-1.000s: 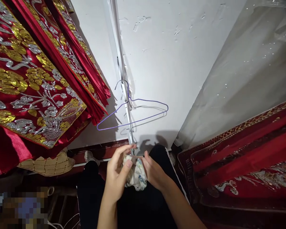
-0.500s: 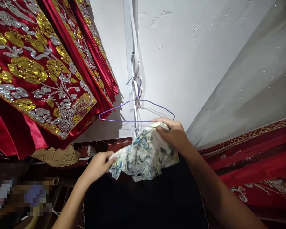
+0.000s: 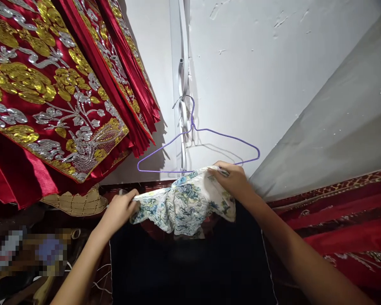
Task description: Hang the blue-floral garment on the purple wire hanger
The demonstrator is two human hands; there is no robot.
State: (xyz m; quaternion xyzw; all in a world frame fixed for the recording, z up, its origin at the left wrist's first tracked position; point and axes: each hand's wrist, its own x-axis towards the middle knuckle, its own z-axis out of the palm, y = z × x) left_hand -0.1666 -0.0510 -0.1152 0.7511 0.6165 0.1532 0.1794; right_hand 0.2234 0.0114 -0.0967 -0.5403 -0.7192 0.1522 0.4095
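Observation:
A small white garment (image 3: pixel 187 203) with a blue, green and yellow swirled pattern is stretched between my hands, its lower part hanging in folds. My left hand (image 3: pixel 120 211) pinches its left end. At the upper right edge, my right hand (image 3: pixel 233 180) has fingers closed round the cloth. Just behind the garment, a purple wire hanger (image 3: pixel 192 124) hangs by its hook from a white metal rack on the wall. Part of the hanger's bottom bar is hidden behind the cloth and my right hand.
Red cloth with gold and silver sequins (image 3: pixel 28 84) hangs at left. The white rack (image 3: pixel 184 51) runs up the wall. A grey sheet (image 3: pixel 330 140) and red fabric (image 3: pixel 343 228) are on the right. Assorted items, partly blurred, lie at lower left.
My left hand has moved left and slightly up, pulling the garment wider. My right hand has stayed nearly in place. The hanger appears larger and its right end sits farther right.

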